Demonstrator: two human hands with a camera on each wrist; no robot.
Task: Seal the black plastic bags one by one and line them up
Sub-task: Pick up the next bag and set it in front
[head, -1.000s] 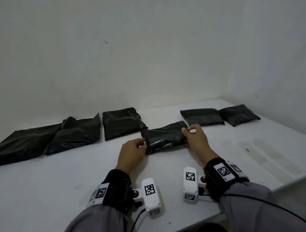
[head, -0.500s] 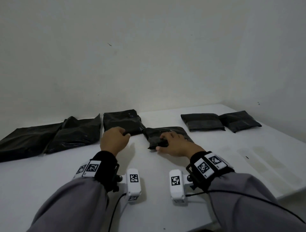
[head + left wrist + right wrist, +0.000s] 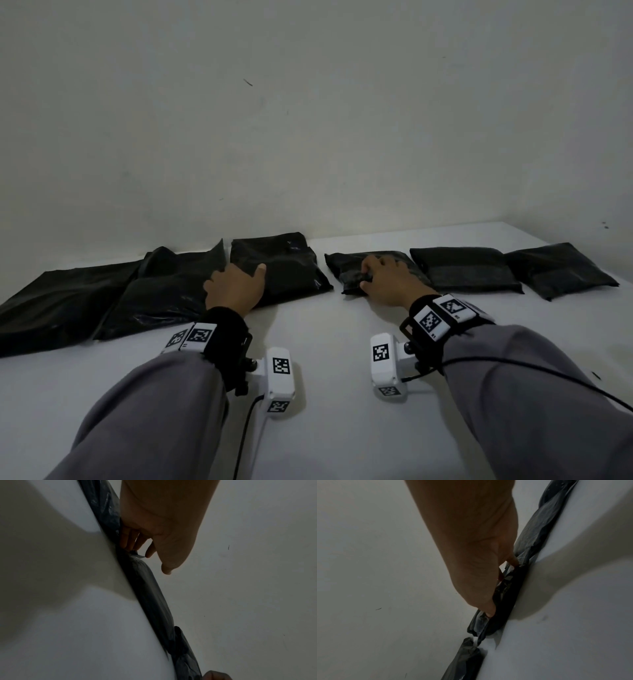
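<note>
black plastic throughout: six bags in a row along the back of the white table [image 3: 325,394], close to the wall [image 3: 308,120].

from the right end: two folded bags, end bag [image 3: 561,269] and second bag [image 3: 466,270], edges touching. third bag [image 3: 346,270], folded, just beside the second, lying flat on the table under the right hand [image 3: 388,282].

right hand grip: fingers curled over the near left part of the third bag, thumb tip pressed into a fold per the right wrist view [image 3: 489,612]. holding the bag down; bag not lifted.

fourth bag [image 3: 291,270], just left of the third with a narrow strip of table between. left hand [image 3: 236,287] resting on its left edge, where it meets the fifth bag [image 3: 161,291]. left grip: fingers bent down onto the plastic, seen touching the bag's edge in the left wrist view [image 3: 128,539]; thumb [image 3: 261,272] straight and apart from the fingers. whether any plastic is pinched: cannot tell.

fifth bag and sixth bag [image 3: 58,305] at the left, longer and flatter, unfolded, overlapping each other.

grey sleeves [image 3: 154,421] on both arms, black wristbands with white marker blocks [image 3: 281,377].
</note>
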